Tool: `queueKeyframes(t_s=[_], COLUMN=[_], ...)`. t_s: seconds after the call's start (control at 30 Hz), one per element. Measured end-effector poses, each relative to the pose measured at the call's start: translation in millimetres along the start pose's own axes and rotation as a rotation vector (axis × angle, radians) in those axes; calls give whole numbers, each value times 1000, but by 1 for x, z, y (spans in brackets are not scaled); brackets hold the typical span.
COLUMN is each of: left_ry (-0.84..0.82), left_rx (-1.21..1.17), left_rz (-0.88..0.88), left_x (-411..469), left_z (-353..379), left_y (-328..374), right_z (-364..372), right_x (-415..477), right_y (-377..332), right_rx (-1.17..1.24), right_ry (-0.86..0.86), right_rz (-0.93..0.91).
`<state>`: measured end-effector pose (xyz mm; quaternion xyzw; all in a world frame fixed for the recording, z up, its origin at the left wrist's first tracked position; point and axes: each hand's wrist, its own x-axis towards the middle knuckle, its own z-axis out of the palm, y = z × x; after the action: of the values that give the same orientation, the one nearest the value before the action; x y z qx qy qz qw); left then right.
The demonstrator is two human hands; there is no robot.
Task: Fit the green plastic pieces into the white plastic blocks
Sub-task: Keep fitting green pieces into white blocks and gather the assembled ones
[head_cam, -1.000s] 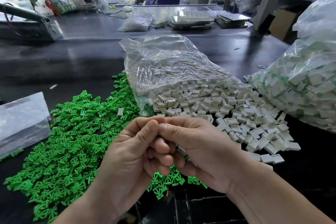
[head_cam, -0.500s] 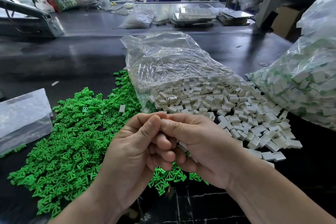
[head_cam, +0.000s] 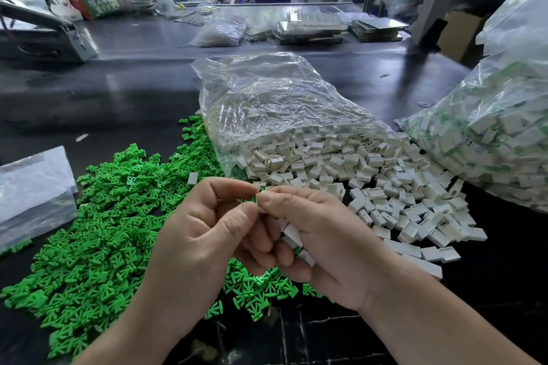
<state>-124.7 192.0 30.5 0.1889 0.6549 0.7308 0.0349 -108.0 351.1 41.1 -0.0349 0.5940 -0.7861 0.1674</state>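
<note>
Fitting one green piece (head_cam: 253, 198), fingertip to fingertip.
My left hand (head_cam: 204, 234) pinches it against my right hand (head_cam: 326, 240), which grips spare white blocks (head_cam: 292, 233). Next, I judge: align it, then push home.

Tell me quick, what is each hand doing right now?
Left hand: closed, pinching a green piece.
Right hand: closed, fingers curled around white blocks, thumb also against that green piece.
</note>
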Motion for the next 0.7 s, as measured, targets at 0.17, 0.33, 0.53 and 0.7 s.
queueKeyframes(t_s=[0.17,0.33,0.53,0.7], left_ry=[47,79,97,113], left_rx=[321,488,547,662], left_rz=[152,190,228,223], left_x=[-4,-5,-5,-4], left_z=[0,1,-4,-6], left_y=[5,6,4,4], right_z=[0,0,-3,-23], right_x=[0,0,3,5], right_y=[-2,-1,2,-13], right_rx=[42,150,330,571], right_ry=[27,25,-26,216], right_rz=[24,101,126,56])
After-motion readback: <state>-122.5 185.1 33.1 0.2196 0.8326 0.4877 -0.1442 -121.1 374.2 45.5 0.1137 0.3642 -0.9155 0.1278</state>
